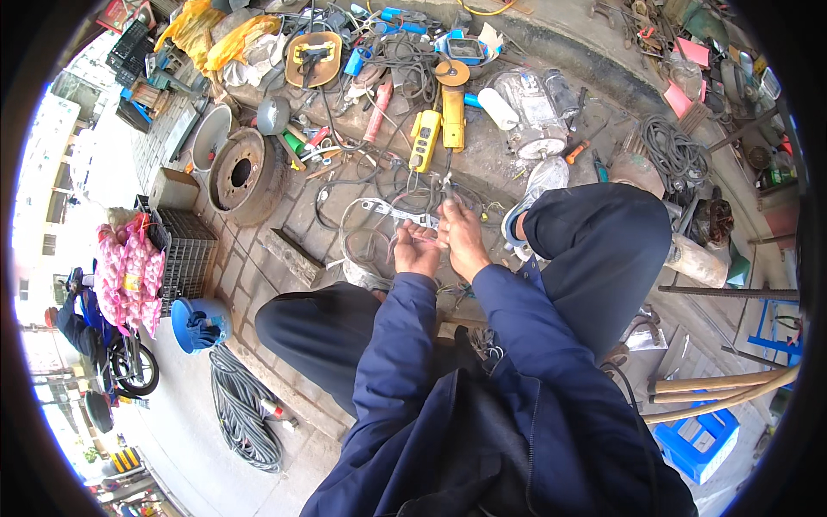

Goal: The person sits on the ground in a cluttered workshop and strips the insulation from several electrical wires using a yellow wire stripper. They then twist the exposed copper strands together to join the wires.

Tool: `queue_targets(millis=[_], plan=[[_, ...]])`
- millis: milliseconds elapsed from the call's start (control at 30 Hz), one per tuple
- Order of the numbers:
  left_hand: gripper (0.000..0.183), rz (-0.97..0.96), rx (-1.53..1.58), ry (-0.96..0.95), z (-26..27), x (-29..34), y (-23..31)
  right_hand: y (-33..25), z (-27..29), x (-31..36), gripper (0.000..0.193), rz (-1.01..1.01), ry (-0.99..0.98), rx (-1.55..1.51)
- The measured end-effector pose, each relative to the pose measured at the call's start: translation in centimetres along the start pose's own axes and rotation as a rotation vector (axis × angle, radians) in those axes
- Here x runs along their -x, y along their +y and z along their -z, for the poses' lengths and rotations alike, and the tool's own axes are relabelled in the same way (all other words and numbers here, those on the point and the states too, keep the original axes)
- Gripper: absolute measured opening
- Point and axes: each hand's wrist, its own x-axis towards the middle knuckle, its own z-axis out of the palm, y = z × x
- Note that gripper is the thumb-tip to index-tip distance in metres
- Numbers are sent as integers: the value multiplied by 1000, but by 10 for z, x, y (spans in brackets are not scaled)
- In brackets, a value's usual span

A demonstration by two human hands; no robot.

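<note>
My left hand (417, 251) is closed, palm turned up, with its fingers curled around a thin pinkish wire. Right beside it, nearly touching, my right hand (463, 240) is closed too. Something small and greyish shows above its fingertips, too small to name. A flat silver metal piece with slots (398, 213) lies just beyond my left fingers. Past both hands lie a yellow push-button control box (424, 142) and a yellow angle grinder (453, 119) with a brown disc. Loose thin wires spread on the paving around my hands.
To the left are a rusty wheel rim (244, 177), a wooden block (297, 257), a black crate (185, 250) and a blue bucket (183, 326). Coiled cable (245, 409) lies on the ground. A grey motor-like housing (527, 108) stands ahead; a blue stool (702, 444) sits at right.
</note>
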Motion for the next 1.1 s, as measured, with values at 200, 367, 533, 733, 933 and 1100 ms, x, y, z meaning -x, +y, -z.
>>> queue_targets(millis=[200,367,533,733,933,1100], plan=[[39,101,-182,94,-8,-3,-16,-8,0,-9,28,43,73,-232],[32,127,-147,240,-6,-9,8,1,-6,-1,38,-73,29,-140],[22,-37,-387,532,7,-42,36,22,-12,16,40,-198,1,-72],[24,-310,-723,824,47,-82,53,32,-24,58,46,-24,-57,364],[25,-157,-616,823,102,-120,80,10,-21,104,51,74,-122,646],[24,-187,-1469,799,110,-129,101,-17,-15,138,49,89,-193,713]])
